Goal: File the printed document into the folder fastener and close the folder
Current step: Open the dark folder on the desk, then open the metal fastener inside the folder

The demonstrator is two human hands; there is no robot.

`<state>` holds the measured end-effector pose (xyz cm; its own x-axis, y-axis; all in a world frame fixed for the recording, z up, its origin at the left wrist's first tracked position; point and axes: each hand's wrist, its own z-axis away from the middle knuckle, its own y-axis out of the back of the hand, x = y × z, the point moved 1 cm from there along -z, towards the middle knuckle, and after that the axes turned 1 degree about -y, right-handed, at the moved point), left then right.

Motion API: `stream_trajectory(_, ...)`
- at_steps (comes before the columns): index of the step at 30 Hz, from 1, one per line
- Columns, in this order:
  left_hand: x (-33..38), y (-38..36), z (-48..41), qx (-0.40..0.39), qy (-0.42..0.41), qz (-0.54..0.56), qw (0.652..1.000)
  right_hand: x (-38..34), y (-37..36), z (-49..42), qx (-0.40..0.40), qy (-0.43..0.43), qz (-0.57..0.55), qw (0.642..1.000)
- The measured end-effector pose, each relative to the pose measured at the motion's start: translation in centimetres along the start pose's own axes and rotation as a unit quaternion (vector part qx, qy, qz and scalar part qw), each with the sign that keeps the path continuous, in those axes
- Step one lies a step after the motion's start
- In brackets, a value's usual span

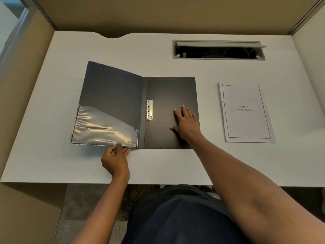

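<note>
A black folder (pixel 163 90) lies open on the white desk (pixel 52 106). Its left cover is raised a little and carries a shiny clear pocket (pixel 98 127) on its lower half. A metal fastener (pixel 149 110) sits just right of the spine. My left hand (pixel 115 158) pinches the bottom edge of the left cover near the pocket. My right hand (pixel 186 123) lies flat with fingers spread on the right inner cover, to the right of the fastener. The printed document (pixel 246 112), a thin white stack with a bordered title page, rests on the desk to the right of the folder, apart from it.
A grey cable slot (pixel 219 50) with its lid up is set into the desk at the back right. Beige partition walls stand on the left, the back and the right. The desk's front edge runs just below my left hand.
</note>
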<state>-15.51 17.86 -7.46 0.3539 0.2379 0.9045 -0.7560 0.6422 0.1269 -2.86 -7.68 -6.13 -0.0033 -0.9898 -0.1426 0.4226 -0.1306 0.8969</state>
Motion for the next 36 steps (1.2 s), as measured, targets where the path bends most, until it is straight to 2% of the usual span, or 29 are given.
stream_trajectory(3, 0.0, 0.5, -1.2, 0.044, 0.051, 0.024, 0.997, 0.3, -0.1, 0.0, 0.003, 0.001, -0.005, 1.000)
stream_trajectory(5, 0.2, 0.7, -1.9, 0.057, 0.053, 0.001, 0.997, 0.4, -0.3, 0.0, 0.005, 0.000, -0.005, 1.000)
stream_trajectory(12, 1.2, 0.2, -3.7, 0.052, 0.060, -0.172, 0.982, 0.8, -0.6, -0.1, 0.010, 0.000, -0.015, 1.000)
stream_trajectory(14, 1.4, 0.0, -3.4, 0.044, 0.012, -0.243, 0.969, 0.9, -0.6, -0.2, 0.011, -0.002, -0.017, 1.000)
stream_trajectory(16, 1.6, -0.4, -2.7, 0.021, -0.087, -0.339, 0.936, 0.9, -0.6, -0.2, 0.010, -0.004, -0.016, 1.000)
stream_trajectory(18, 1.9, -1.2, -2.1, -0.022, -0.193, -0.428, 0.883, 0.9, -0.6, -0.3, 0.009, -0.006, -0.014, 1.000)
stream_trajectory(20, 2.2, -2.5, -1.6, -0.081, -0.253, -0.477, 0.838, 0.8, -0.6, -0.4, 0.008, -0.008, -0.011, 1.000)
stream_trajectory(22, 2.3, -3.9, -1.2, -0.121, -0.259, -0.509, 0.812, 0.7, -0.5, -0.4, 0.008, -0.009, -0.009, 1.000)
stream_trajectory(29, 3.1, -8.9, -1.3, -0.178, -0.275, -0.590, 0.738, 0.5, -0.5, -0.4, 0.010, -0.007, -0.005, 1.000)
stream_trajectory(36, 3.2, -11.8, -1.5, -0.203, -0.190, -0.625, 0.730, 0.2, -0.1, -0.6, 0.005, -0.001, 0.024, 1.000)
